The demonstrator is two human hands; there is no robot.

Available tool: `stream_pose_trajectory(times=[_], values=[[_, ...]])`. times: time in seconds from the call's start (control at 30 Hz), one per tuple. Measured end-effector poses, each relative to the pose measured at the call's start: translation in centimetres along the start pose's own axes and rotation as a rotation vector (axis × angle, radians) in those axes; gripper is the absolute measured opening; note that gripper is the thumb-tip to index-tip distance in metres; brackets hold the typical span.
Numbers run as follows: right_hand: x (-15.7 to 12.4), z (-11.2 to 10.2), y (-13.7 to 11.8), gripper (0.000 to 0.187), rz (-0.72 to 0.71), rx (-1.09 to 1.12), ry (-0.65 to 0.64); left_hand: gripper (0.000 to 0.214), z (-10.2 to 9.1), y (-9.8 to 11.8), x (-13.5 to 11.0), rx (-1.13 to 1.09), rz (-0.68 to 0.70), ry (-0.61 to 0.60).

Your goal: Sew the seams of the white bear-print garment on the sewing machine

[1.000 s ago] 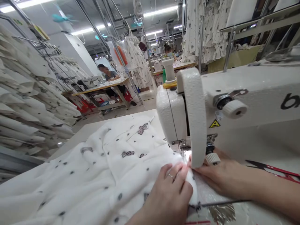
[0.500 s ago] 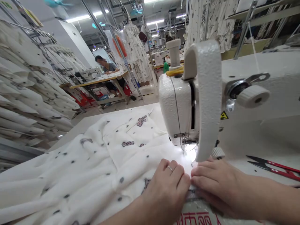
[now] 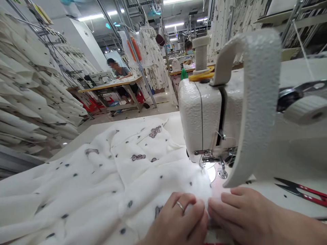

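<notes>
White fabric (image 3: 143, 177) printed with dark spots and small bears lies in loose folds over the table and runs up to the sewing machine (image 3: 201, 115). A lamp lights the cloth around the needle area. Just in front of the needle, my left hand (image 3: 178, 217), with a ring on one finger, has its fingers curled and pinched on the fabric edge. Close beside it, my right hand (image 3: 245, 214) is also closed at the same edge, below the machine's curved white guard. The fingertips of both hands nearly meet, and the cloth between them is partly hidden.
Red-handled thread snips (image 3: 304, 194) lie on the table to the right. A thread spool (image 3: 201, 54) and a yellow ring (image 3: 201, 75) sit on top of the machine. Hanging fabric pieces (image 3: 33, 92) fill the left side. Another person (image 3: 120, 71) works at a table behind.
Both hands have drawn back slightly from the needle toward me, still on the fabric edge. The view has shifted closer to the machine, and the metal presser parts now show beside the guard.
</notes>
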State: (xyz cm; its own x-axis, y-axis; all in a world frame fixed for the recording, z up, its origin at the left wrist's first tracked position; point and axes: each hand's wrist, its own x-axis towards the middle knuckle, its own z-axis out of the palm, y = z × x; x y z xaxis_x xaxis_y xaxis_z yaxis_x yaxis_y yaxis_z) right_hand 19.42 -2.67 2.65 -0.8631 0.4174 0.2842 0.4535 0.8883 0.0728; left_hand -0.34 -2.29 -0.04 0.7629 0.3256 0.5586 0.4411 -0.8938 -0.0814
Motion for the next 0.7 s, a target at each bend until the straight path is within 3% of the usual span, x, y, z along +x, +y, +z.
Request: stream_pose_trajectory(times=[0.1,0.2,0.33,0.47,0.6,0.7], values=[[0.2,0.0,0.1,0.023,0.045,0.058,-0.013,0.029,0.6,-0.8,0.1,0.023,0.041,0.084],[0.0,0.4,0.6,0.026,0.079,0.088,-0.015,0.03,0.4,-1.8,0.8,-0.003,0.055,0.058],[-0.1,1.4,1.4,0.03,0.052,0.029,0.072,0.025,-0.6,-2.9,1.8,-0.068,0.033,-0.135],[0.4,1.8,1.7,0.037,0.13,-0.053,0.172,0.021,-1.1,-4.1,2.5,-0.055,0.044,-0.298],[0.9,1.8,2.1,0.037,0.13,-0.082,0.245,0.022,-0.4,-5.5,2.8,0.005,0.101,-0.22],[0.8,1.8,2.5,0.034,0.133,-0.08,0.199,0.022,0.1,-6.0,3.0,0.004,0.074,-0.14]])
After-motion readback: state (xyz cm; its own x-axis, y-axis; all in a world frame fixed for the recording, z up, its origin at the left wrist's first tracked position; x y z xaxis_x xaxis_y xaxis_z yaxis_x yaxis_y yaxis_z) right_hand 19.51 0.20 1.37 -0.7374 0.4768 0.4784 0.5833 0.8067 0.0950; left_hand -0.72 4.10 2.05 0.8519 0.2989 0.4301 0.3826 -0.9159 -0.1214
